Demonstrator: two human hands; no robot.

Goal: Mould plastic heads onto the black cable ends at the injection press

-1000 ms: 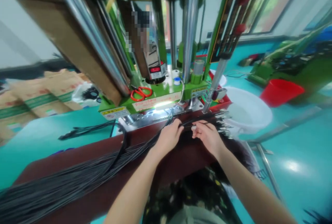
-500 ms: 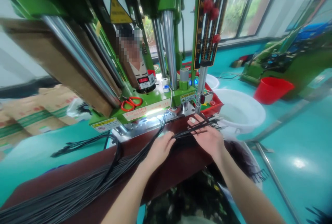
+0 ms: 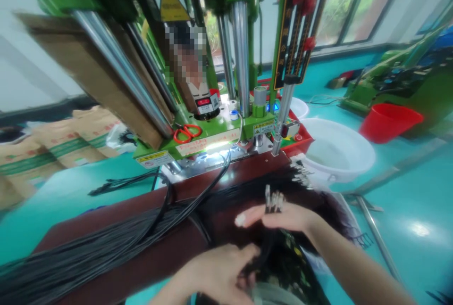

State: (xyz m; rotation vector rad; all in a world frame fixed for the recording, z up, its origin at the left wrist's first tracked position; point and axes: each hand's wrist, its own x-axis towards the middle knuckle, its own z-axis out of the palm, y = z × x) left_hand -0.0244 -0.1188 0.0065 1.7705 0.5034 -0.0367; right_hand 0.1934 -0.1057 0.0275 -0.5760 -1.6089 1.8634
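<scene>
My right hand [image 3: 288,218] is closed round a small bunch of black cables, whose silver connector ends [image 3: 274,201] stick up above the fingers. The thumb or a fingertip has a white covering. My left hand [image 3: 222,269] is lower and nearer my lap, its fingers curled round the dark lower part of the same bunch; this part is blurred. Behind both hands, a long bundle of black cables [image 3: 88,248] lies across the brown tabletop [image 3: 148,267]. Other silver connector ends [image 3: 300,175] lie at the table's right end.
A green press [image 3: 219,137] stands behind the table, with orange-handled scissors [image 3: 187,133] on its base. To the right are a white tub [image 3: 339,149], a red bucket [image 3: 389,123] and a metal rail [image 3: 378,236]. Paper sacks [image 3: 60,142] stand at left.
Both hands have come down and toward me from the table, bringing the small cable bunch along. My right palm was open under the cables and is now closed round them. The view has shifted slightly.
</scene>
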